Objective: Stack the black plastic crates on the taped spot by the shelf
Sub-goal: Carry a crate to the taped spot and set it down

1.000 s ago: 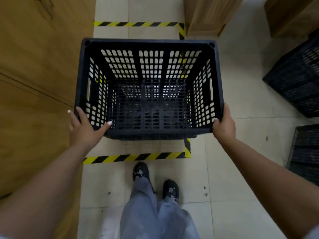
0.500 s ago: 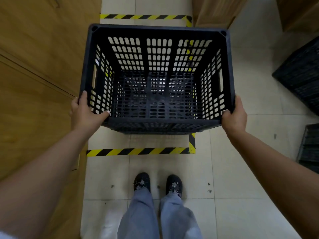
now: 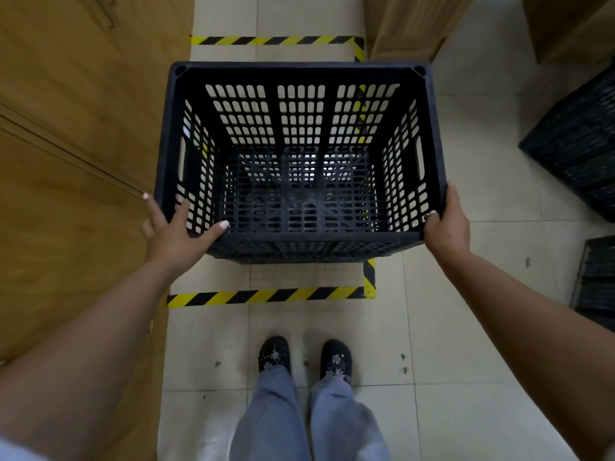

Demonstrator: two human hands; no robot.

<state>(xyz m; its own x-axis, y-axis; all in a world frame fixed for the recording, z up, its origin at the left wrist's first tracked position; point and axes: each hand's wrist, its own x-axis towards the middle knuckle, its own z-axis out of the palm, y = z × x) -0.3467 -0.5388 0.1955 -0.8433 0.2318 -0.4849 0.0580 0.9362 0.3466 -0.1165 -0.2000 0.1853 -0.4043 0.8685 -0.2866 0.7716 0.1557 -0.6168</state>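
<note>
I look down into an empty black plastic crate (image 3: 299, 69) with perforated walls, held upright over a rectangle of yellow-and-black floor tape (image 3: 266, 296). My left hand (image 3: 173, 234) presses on the crate's near-left corner, thumb lying over the near rim and fingers splayed along the left wall. My right hand (image 3: 447, 227) clasps the near-right corner, thumb on the rim. The crate covers most of the taped area. I cannot tell whether its base touches the floor.
A wooden cabinet (image 3: 66, 161) runs close along the left of the taped spot. Wooden furniture (image 3: 409, 24) stands just beyond its far-right corner. More black crates (image 3: 579, 144) and a low one (image 3: 595, 277) lie on the tiles to the right. My feet (image 3: 274, 354) stand just behind the near tape.
The crate has shifted slightly nearer and lower in view above the tape. My left fingers, wrapped around the corner half a second ago, have spread apart again.
</note>
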